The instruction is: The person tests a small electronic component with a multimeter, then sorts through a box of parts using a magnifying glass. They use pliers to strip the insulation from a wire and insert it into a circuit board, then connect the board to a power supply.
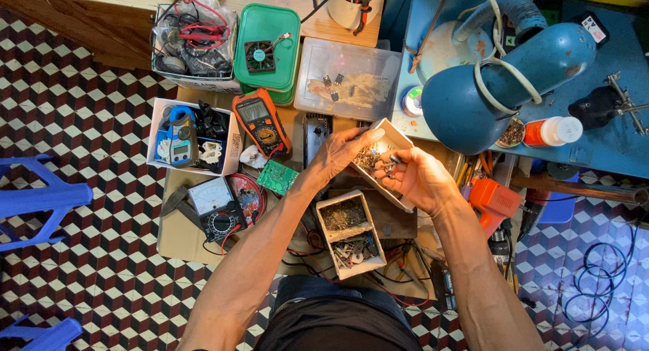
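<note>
The small white parts box (399,138) sits tilted in my hands, just below the blue desk lamp (503,80). My left hand (341,151) grips its near wall, fingers curled over the rim. My right hand (416,178) supports it from the other side, fingertips pinching small metal parts (387,163) inside. Further from the lamp lie a divided box of screws (348,232) and an orange multimeter (261,121).

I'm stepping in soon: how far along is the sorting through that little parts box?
Done: nothing visibly set aside. In hand: left hand tilts the small white box, right hand pinches small metal parts from it. Left: the two-compartment box below sits untouched.
</note>
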Motion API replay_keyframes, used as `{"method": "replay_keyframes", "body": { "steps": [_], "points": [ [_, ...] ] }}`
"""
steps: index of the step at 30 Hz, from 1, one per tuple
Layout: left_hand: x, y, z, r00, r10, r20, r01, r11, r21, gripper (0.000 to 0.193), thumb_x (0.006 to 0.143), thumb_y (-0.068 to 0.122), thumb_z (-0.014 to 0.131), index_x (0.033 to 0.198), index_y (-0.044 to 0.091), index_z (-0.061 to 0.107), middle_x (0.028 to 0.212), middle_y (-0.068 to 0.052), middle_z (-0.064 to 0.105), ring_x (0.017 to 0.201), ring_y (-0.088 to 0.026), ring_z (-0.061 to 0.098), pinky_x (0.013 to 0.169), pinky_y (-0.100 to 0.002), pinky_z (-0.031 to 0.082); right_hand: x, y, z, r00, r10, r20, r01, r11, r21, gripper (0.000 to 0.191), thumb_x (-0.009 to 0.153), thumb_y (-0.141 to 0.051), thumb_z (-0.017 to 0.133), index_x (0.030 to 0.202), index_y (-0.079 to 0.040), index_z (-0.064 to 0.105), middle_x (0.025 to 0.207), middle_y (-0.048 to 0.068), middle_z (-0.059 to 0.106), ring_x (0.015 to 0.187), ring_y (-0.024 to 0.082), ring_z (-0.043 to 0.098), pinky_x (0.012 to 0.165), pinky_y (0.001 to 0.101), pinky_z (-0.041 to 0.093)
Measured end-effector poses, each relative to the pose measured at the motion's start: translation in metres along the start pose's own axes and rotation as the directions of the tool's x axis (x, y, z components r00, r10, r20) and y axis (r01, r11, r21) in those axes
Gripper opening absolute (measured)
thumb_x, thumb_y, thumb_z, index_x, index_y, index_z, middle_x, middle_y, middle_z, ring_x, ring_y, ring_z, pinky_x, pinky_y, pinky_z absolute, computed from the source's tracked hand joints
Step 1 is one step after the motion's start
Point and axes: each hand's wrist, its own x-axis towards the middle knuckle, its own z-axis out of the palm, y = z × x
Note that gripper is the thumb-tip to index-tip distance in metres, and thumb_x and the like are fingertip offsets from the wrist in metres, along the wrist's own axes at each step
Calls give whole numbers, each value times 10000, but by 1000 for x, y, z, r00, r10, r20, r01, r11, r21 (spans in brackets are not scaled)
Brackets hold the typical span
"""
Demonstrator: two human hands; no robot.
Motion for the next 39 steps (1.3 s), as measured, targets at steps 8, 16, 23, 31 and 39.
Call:
{"method": "replay_keyframes", "body": {
  "steps": [8, 16, 23, 31, 39],
  "points": [
    [-6, -16, -3, 999, 49, -1, -48, 990, -134, 680, 826, 641, 670, 1178, 66, 758, 989, -23, 748, 887, -113, 684, 784, -277, 538, -19, 6, 0, 997, -76, 28, 71, 984, 161, 285, 991, -133, 491, 1114, 99, 603, 1003, 247, 689, 991, 380, 713, 964, 500, 563],
    [-16, -19, 2, 996, 88, -21, -90, 989, -118, 657, 838, 628, 655, 1220, 101, 751, 999, -1, 726, 913, -106, 645, 802, -283, 513, -33, 10, 3, 996, -91, 12, 87, 977, 192, 320, 954, -108, 599, 1180, 114, 642, 1060, 194, 709, 1032, 313, 713, 1011, 428, 568],
    [-20, -16, 6, 996, 81, -35, -85, 991, -100, 659, 830, 631, 644, 1230, 118, 741, 1025, 12, 738, 955, -109, 657, 843, -276, 504, -33, 14, -2, 991, -125, 38, 122, 989, 81, 284, 940, -94, 669, 1195, 29, 650, 1107, 150, 717, 995, 237, 719, 887, 337, 590],
    [-19, -24, 7, 999, 39, -27, -41, 996, -80, 715, 816, 671, 629, 1237, 106, 753, 1105, -56, 750, 1036, -166, 655, 913, -322, 485, -20, 18, 3, 991, -124, 48, 124, 992, 7, 277, 932, -49, 668, 1194, 37, 652, 1137, 176, 730, 894, 186, 701, 801, 289, 588],
    [-18, -27, 0, 995, 86, -42, -90, 991, -100, 734, 815, 675, 632, 1266, 105, 732, 1153, -51, 741, 1086, -162, 647, 945, -333, 478, -18, 19, 2, 981, -158, 114, 150, 986, 71, 266, 945, -14, 672, 1201, 48, 634, 1154, 186, 711, 882, 199, 680, 789, 293, 575]
  ]
}}
